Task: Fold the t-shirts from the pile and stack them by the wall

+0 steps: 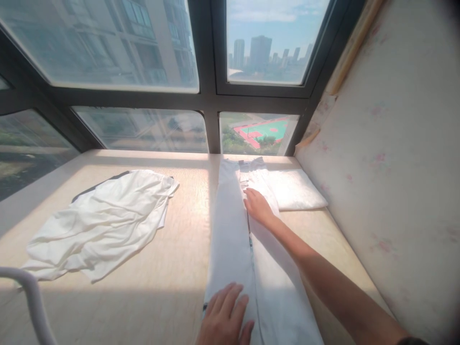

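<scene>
A long white garment (230, 239) lies stretched out in front of me, its far end near the window. A dark, partly patterned seam or gap runs down its middle between two long panels; whether these are trouser legs I cannot tell. My right hand (259, 207) reaches across its right side and rests near the far end, fingers stretched along the middle line. Closer to me, my left hand (224, 314) lies over the near left part with its fingers extended and slightly apart. Neither hand shows anything gripped. The near end of the garment runs out of view.
To the left, a crumpled white cloth garment (104, 223) with a dark edge lies on the pale wooden surface (161, 306). A folded white item (296, 189) sits by the right wall (388, 167). A thick pale curved tube (32, 297) enters at lower left. Dark-framed windows (208, 100) stand behind.
</scene>
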Demonstrator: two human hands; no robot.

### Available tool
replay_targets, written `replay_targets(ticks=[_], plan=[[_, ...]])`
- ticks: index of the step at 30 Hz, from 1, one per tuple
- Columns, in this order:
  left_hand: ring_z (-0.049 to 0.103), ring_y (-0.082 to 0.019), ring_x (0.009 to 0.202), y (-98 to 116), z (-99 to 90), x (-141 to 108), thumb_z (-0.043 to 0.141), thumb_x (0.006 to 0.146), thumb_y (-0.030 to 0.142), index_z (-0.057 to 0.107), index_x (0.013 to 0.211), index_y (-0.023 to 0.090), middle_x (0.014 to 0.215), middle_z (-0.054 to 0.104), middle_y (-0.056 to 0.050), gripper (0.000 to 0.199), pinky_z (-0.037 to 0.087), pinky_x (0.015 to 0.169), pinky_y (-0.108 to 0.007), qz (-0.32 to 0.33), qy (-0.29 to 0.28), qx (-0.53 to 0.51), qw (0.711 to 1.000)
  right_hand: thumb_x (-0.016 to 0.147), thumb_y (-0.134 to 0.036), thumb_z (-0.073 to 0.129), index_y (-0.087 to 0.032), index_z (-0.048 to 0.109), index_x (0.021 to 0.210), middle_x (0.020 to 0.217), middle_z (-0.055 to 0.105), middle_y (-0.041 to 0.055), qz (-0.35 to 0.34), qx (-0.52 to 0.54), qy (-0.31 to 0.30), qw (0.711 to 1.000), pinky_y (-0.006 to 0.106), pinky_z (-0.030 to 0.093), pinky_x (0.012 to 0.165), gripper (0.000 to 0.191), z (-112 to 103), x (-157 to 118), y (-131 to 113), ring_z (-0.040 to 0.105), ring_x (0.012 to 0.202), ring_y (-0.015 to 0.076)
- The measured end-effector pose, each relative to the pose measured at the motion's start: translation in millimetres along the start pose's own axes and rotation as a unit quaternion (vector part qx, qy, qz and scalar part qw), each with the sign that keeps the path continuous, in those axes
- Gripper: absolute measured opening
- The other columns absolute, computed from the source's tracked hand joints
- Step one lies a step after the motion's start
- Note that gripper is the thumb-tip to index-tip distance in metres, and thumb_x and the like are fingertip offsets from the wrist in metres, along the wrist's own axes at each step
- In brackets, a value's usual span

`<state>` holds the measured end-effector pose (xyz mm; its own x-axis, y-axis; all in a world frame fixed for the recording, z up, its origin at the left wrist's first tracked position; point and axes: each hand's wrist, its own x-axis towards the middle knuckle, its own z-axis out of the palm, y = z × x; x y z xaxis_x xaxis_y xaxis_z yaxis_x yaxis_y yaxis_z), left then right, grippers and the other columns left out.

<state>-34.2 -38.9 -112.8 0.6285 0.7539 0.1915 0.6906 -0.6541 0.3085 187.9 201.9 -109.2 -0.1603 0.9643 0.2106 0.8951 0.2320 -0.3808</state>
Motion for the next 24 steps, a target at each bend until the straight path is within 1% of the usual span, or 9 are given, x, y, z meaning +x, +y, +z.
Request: replay_targets(ticks=[2, 4, 6, 8, 11, 13, 17, 20, 24], plan=[[0.046, -0.034, 0.137, -10.8, 1.2, 23.4, 0.058, 0.092, 0.04, 0.055, 0.141, 0.025, 0.15, 0.051, -0.01, 0.051, 0.039, 0.11, -0.05, 0.007, 0.06, 0.105, 0.993, 0.096, -0.028, 0.05, -0.012, 0.054, 0.14, 0.151, 0.046, 0.0194, -0.009, -0.016, 0.005, 1.0, 0.052, 0.035, 0.115, 0.046, 6.6, -24.6, -10.4, 0.039, 0.142, 0.0328], [0.033, -0.039, 0.145, -14.7, 6.7, 41.1, 0.06, 0.089, 0.051, 0.043, 0.152, 0.025, 0.16, 0.038, -0.012, 0.07, 0.022, 0.117, -0.058, 0.01, 0.08, 0.165, 0.983, 0.095, -0.03, 0.055, -0.013, 0.053, 0.142, 0.155, 0.042, 0.0194, -0.015, -0.03, 0.005, 0.999, 0.056, 0.034, 0.115, 0.049, 14.2, -42.0, -23.2, 0.036, 0.144, 0.0363], [0.03, -0.04, 0.146, -15.3, 16.5, 50.2, 0.058, 0.087, 0.058, 0.039, 0.154, 0.025, 0.16, 0.037, -0.013, 0.076, 0.012, 0.119, -0.06, 0.022, 0.075, 0.178, 0.981, 0.095, -0.028, 0.054, -0.015, 0.053, 0.143, 0.155, 0.042, 0.0179, -0.016, -0.034, 0.007, 0.999, 0.056, 0.033, 0.116, 0.049, 19.2, -56.0, -35.6, 0.035, 0.144, 0.036], [0.029, -0.039, 0.147, -16.1, 27.0, 51.8, 0.055, 0.089, 0.058, 0.04, 0.154, 0.027, 0.159, 0.039, -0.012, 0.073, 0.006, 0.119, -0.06, 0.027, 0.065, 0.178, 0.982, 0.096, -0.025, 0.052, -0.015, 0.053, 0.142, 0.154, 0.043, 0.0167, -0.022, -0.025, 0.013, 0.999, 0.054, 0.032, 0.117, 0.048, 20.1, -71.4, -44.8, 0.036, 0.145, 0.0342], [0.03, -0.039, 0.146, -19.2, 36.3, 49.1, 0.052, 0.091, 0.056, 0.045, 0.151, 0.024, 0.156, 0.043, -0.014, 0.068, 0.005, 0.119, -0.06, 0.029, 0.059, 0.173, 0.983, 0.095, -0.027, 0.054, -0.017, 0.054, 0.141, 0.155, 0.044, 0.0146, -0.023, -0.01, 0.027, 0.999, 0.052, 0.033, 0.117, 0.047, 15.4, -104.2, -50.2, 0.036, 0.145, 0.0324], [0.03, -0.039, 0.146, -21.1, 37.7, 48.5, 0.051, 0.092, 0.055, 0.046, 0.15, 0.022, 0.157, 0.043, -0.015, 0.067, 0.007, 0.119, -0.061, 0.029, 0.061, 0.169, 0.983, 0.096, -0.028, 0.053, -0.017, 0.054, 0.141, 0.156, 0.043, 0.0137, 0.005, -0.015, 0.05, 0.999, 0.051, 0.032, 0.118, 0.047, 11.8, -132.0, -49.5, 0.035, 0.146, 0.0315], [0.03, -0.04, 0.146, -21.9, 37.3, 50.5, 0.053, 0.091, 0.049, 0.041, 0.153, 0.029, 0.16, 0.038, -0.013, 0.066, 0.013, 0.117, -0.063, 0.025, 0.056, 0.158, 0.986, 0.099, -0.029, 0.05, -0.018, 0.055, 0.141, 0.156, 0.043, 0.0128, 0.056, -0.056, 0.094, 0.992, 0.051, 0.028, 0.12, 0.044, 11.2, -180.2, -44.9, 0.034, 0.147, 0.0302], [0.031, -0.04, 0.146, -21.4, 38.1, 51.5, 0.055, 0.091, 0.046, 0.042, 0.152, 0.034, 0.16, 0.039, -0.013, 0.064, 0.016, 0.115, -0.065, 0.022, 0.058, 0.157, 0.986, 0.1, -0.033, 0.05, -0.02, 0.058, 0.139, 0.155, 0.046, 0.0111, 0.054, -0.077, 0.099, 0.991, 0.049, 0.027, 0.121, 0.042, 15.4, -193.4, -42.8, 0.035, 0.147, 0.0289], [0.032, -0.039, 0.146, -21.6, 39.4, 50.5, 0.055, 0.091, 0.045, 0.04, 0.153, 0.034, 0.16, 0.038, -0.012, 0.065, 0.014, 0.116, -0.063, 0.017, 0.063, 0.167, 0.984, 0.1, -0.034, 0.049, -0.02, 0.058, 0.139, 0.155, 0.046, 0.0104, 0.047, -0.085, 0.098, 0.99, 0.049, 0.026, 0.121, 0.043, 21.1, -188.8, -42.3, 0.035, 0.147, 0.029]])
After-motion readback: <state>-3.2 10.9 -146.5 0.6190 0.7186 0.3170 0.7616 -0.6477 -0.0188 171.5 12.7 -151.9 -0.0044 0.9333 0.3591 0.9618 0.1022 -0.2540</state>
